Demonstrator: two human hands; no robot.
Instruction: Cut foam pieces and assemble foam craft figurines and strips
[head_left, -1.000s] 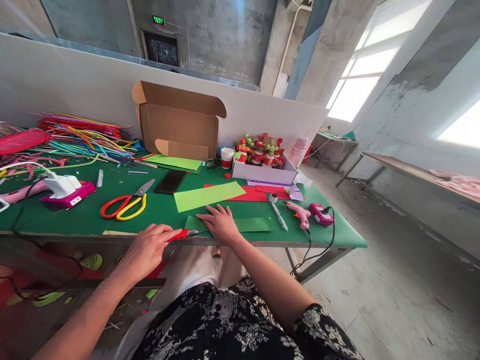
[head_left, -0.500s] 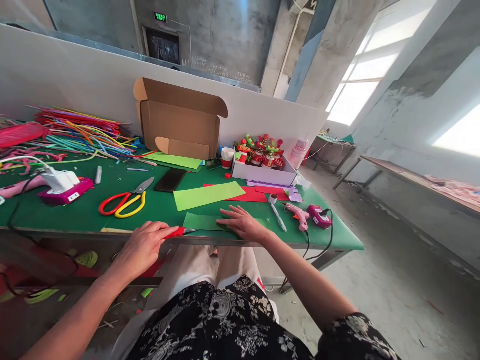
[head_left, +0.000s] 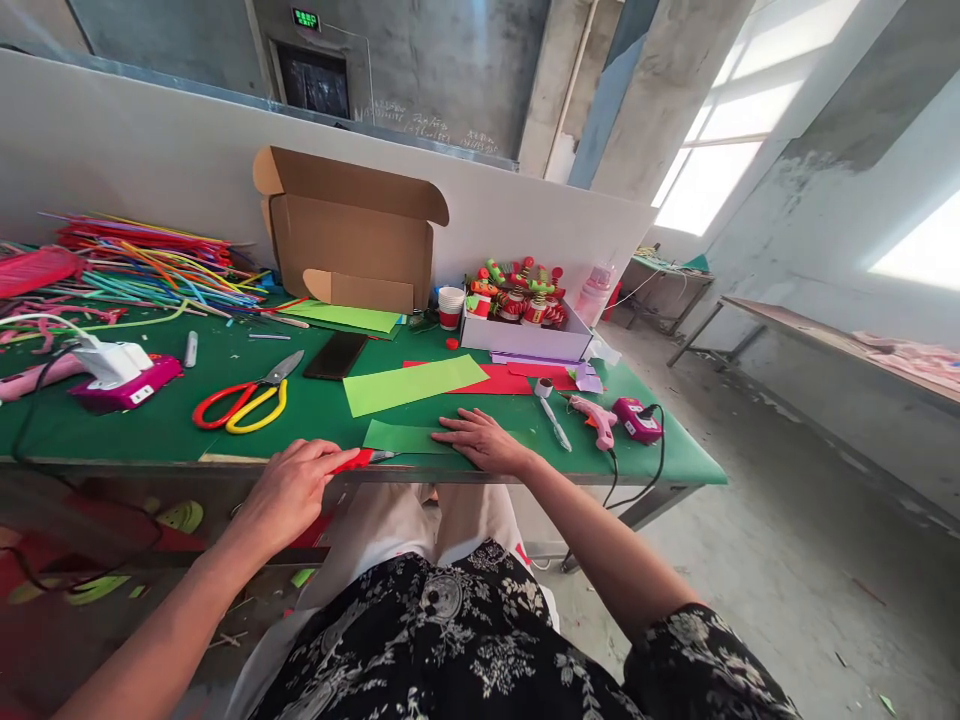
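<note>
My left hand (head_left: 294,492) is closed around a red utility knife (head_left: 358,461), the index finger stretched along its handle. The knife's grey blade end lies at the front edge of a green paper strip (head_left: 401,437), close to the table edge. Fingers spread, my right hand (head_left: 484,441) lies flat on that strip and covers its middle. Just behind it is a light green paper strip (head_left: 416,384), partly over red paper (head_left: 502,379). A pair of scissors (head_left: 251,397) with red and yellow handles rests to the left, beside a black phone (head_left: 336,355).
On the right of the green table (head_left: 675,455) are a pink glue gun (head_left: 596,421), a purple power socket (head_left: 637,420) and a white pen (head_left: 556,424). A white box (head_left: 525,335) of figures, paper cups (head_left: 451,308), a cardboard box (head_left: 349,235) and pipe cleaners (head_left: 165,265) stand behind.
The view has shifted slightly. The knife in my left hand has moved a very little to the right along the strip's front edge. My right hand stays pressed on the paper.
</note>
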